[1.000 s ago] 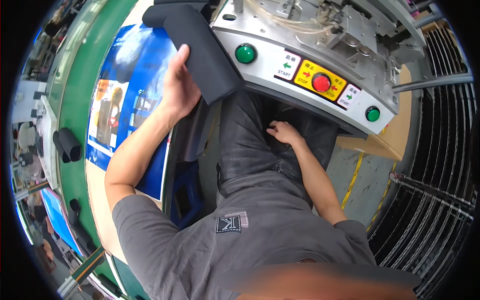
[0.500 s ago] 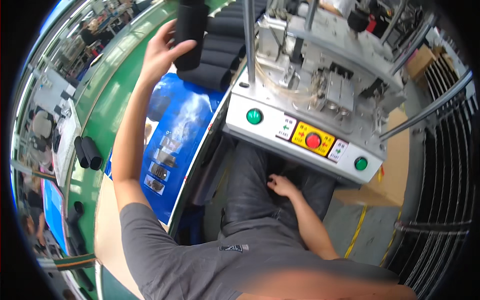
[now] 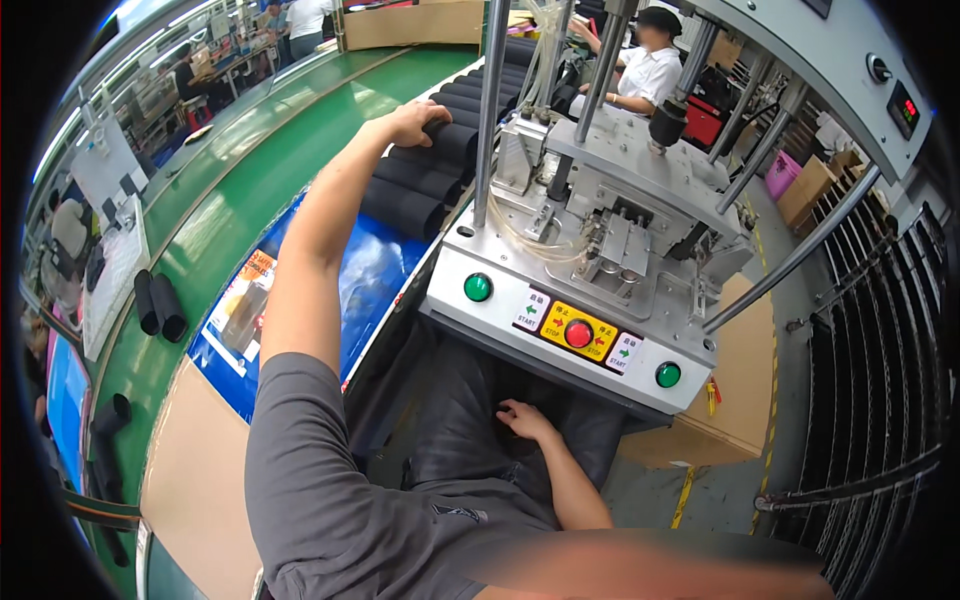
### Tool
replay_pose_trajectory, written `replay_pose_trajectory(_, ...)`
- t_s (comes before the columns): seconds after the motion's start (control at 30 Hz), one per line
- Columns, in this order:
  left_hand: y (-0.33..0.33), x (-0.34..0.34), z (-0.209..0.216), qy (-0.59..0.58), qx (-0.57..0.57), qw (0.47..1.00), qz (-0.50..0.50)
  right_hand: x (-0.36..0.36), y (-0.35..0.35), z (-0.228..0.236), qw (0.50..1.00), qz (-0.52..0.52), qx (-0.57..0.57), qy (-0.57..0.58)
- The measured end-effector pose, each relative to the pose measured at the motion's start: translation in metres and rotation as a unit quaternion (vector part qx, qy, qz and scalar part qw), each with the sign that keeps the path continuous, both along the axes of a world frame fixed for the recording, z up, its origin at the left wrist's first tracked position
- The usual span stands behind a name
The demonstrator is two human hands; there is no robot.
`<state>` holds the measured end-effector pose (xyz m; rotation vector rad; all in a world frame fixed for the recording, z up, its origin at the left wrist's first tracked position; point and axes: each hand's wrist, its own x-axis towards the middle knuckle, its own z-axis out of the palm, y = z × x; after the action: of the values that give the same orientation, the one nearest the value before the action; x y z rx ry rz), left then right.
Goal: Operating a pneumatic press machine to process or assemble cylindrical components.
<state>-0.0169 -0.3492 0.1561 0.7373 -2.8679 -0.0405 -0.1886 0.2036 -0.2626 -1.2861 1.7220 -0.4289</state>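
Observation:
At the far end of my reach, my left hand (image 3: 412, 124) is closed over the end of a black foam-like tube (image 3: 450, 145). That tube lies in a row of similar black tubes (image 3: 405, 205) running away beside the machine. My right hand (image 3: 525, 420) rests on my lap with its fingers loosely bent and apart, holding nothing. In front of me stands a metal press machine (image 3: 590, 240), with a red button (image 3: 579, 333) between two green buttons (image 3: 478, 287) on its front panel.
A blue printed sheet (image 3: 375, 270) lies under my left arm, beside a green conveyor belt (image 3: 240, 170). Two black tubes (image 3: 160, 305) lie farther left. A cardboard box (image 3: 735, 400) stands right of the machine, near a black rack (image 3: 860, 400). Beyond the machine sits a co-worker (image 3: 648, 75).
The tube my left hand held up above the row is now down among the others, with the hand on it. My view has tilted up, showing more of the machine. The right hand stays on my lap.

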Motion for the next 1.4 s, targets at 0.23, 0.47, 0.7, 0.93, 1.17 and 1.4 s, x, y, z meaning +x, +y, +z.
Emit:
replay_pose_trajectory(0.23, 0.052, 0.037, -0.017, 0.107, -0.167, 0.979, 0.054, 0.008, 0.007, -0.011, 0.999, 0.033, 0.004, 0.005)
replay_pose_trajectory(0.47, 0.128, 0.282, -0.044, 0.095, -0.261, 0.848, 0.452, 0.002, 0.017, 0.031, 0.996, -0.011, -0.078, -0.052)
replay_pose_trajectory(0.7, 0.223, 0.515, -0.098, 0.083, -0.025, 0.571, 0.816, 0.001, 0.020, 0.076, 0.991, -0.003, -0.061, -0.118)
replay_pose_trajectory(0.93, 0.208, 0.499, -0.074, 0.647, 0.305, 0.545, 0.438, 0.009, 0.029, 0.108, 0.976, -0.030, -0.124, -0.178)
replay_pose_trajectory(1.17, 0.257, 0.253, 0.024, 0.596, 0.530, 0.600, 0.058, 0.038, 0.034, 0.283, 0.901, 0.029, -0.424, -0.087)
replay_pose_trajectory(1.4, 0.345, 0.094, -0.066, 0.333, 0.840, 0.383, -0.192, 0.052, 0.019, 0.339, 0.886, -0.022, -0.447, -0.121)
